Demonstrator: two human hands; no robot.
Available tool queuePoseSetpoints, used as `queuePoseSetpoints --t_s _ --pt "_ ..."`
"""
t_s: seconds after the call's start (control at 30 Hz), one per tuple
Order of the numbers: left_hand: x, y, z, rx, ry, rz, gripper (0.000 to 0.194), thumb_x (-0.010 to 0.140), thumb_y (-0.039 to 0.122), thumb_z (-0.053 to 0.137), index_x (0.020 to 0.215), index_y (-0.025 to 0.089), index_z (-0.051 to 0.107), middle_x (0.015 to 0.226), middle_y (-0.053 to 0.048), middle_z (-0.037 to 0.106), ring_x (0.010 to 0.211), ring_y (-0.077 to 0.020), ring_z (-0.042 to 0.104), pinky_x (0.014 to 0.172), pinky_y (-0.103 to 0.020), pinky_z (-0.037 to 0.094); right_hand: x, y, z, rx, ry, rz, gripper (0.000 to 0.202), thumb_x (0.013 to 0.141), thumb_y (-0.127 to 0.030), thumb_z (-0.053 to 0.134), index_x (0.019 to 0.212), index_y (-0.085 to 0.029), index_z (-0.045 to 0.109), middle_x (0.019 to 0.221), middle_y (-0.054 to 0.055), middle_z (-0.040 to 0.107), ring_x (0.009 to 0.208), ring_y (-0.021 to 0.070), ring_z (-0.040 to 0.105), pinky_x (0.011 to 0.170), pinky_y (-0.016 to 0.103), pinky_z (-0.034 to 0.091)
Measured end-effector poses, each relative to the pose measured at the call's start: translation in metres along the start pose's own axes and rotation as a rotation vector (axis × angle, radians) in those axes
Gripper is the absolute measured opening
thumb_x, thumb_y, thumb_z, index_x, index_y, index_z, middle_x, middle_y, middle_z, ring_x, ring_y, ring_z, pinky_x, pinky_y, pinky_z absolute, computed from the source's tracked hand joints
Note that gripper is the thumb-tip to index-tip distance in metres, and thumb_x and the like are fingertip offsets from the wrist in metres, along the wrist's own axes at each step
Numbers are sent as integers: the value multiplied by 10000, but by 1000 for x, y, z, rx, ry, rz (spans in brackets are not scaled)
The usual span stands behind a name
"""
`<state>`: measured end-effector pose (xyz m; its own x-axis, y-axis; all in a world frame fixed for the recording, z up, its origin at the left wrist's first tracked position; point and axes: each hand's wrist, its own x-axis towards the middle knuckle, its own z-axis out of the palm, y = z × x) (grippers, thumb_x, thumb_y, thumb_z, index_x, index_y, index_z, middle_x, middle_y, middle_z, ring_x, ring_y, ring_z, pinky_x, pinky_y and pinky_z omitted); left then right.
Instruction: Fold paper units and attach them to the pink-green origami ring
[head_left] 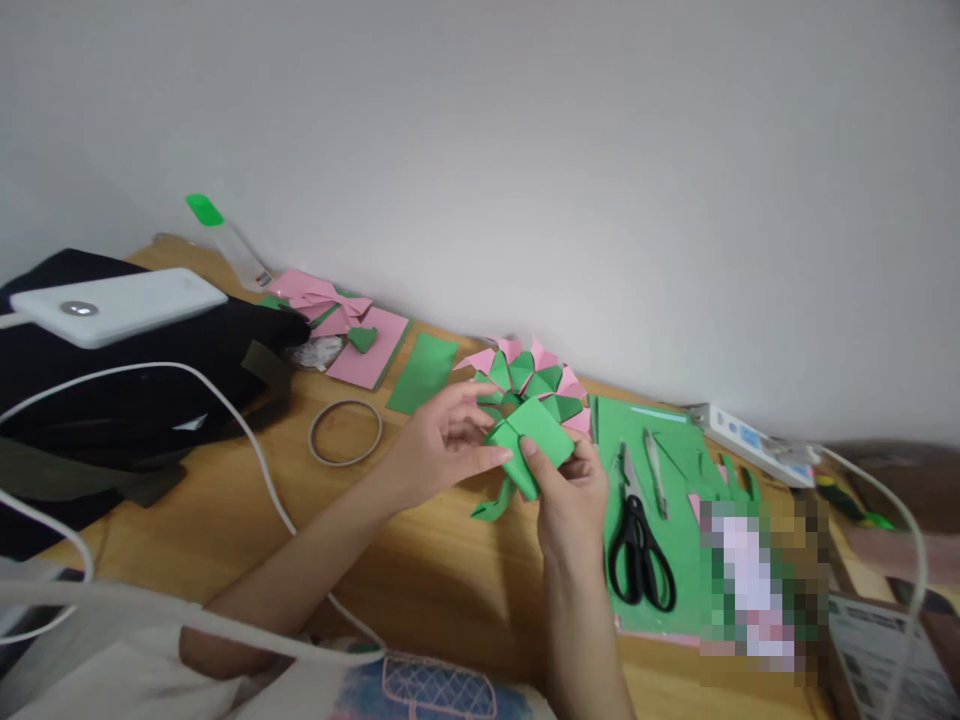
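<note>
A folded green paper is in my right hand, the thumb pressed flat on its face and the fingers behind it. My left hand is at the paper's left corner, with its thumb on the edge and its fingers curled. Just behind the hands stands a fanned ring of folded pink and green paper pieces, partly covered by the green paper. A narrow green folded strip sticks out below; whether it joins the ring or the held paper is unclear.
Black-handled scissors and a slim cutter lie on green sheets at right. A tape ring, a green paper rectangle and pink papers lie left. A white power bank rests on black cloth, near a trailing cable.
</note>
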<state>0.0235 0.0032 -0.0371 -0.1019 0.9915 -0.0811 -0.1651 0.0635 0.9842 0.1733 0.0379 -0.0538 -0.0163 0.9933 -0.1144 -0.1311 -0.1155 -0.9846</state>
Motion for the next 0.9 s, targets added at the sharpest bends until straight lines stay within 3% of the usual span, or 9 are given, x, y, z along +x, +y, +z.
queuePoseSetpoints --t_s 0.17,0.33,0.43,0.67,0.9 --pt "1 -6 2 16 77 -55 337 672 263 727 973 149 626 737 -6 673 605 -115 617 599 -243 516 -6 4 -1 -18 39 -41 389 596 -346 835 865 -203 592 736 -1 694 608 131 628 540 241 543" --pt "-5 0 -5 198 28 42 159 727 242 660 850 156 711 815 -52 730 734 -165 659 660 -271 519 -13 -8 -16 -107 -260 62 300 626 -309 830 851 -204 660 743 14 726 632 155 653 578 269 559" --pt "-10 8 -4 320 -44 69 152 769 214 623 851 171 744 771 -36 720 706 -158 644 633 -262 499 -17 -12 -21 -172 -349 72 223 674 -313 805 841 -204 707 761 14 725 651 151 641 596 264 541" --pt "-15 12 1 369 -79 137 151 784 181 603 812 189 751 767 -26 720 687 -146 629 607 -245 481 -21 -4 -17 -109 -223 101 180 654 -374 811 712 -219 741 764 23 726 686 169 639 633 285 534" --pt "-20 12 3 333 -100 129 144 766 192 658 876 196 751 808 -14 726 663 -125 604 574 -223 453 -26 -3 -16 -47 -225 75 106 668 -326 811 707 -243 757 745 12 730 719 159 637 640 258 526"
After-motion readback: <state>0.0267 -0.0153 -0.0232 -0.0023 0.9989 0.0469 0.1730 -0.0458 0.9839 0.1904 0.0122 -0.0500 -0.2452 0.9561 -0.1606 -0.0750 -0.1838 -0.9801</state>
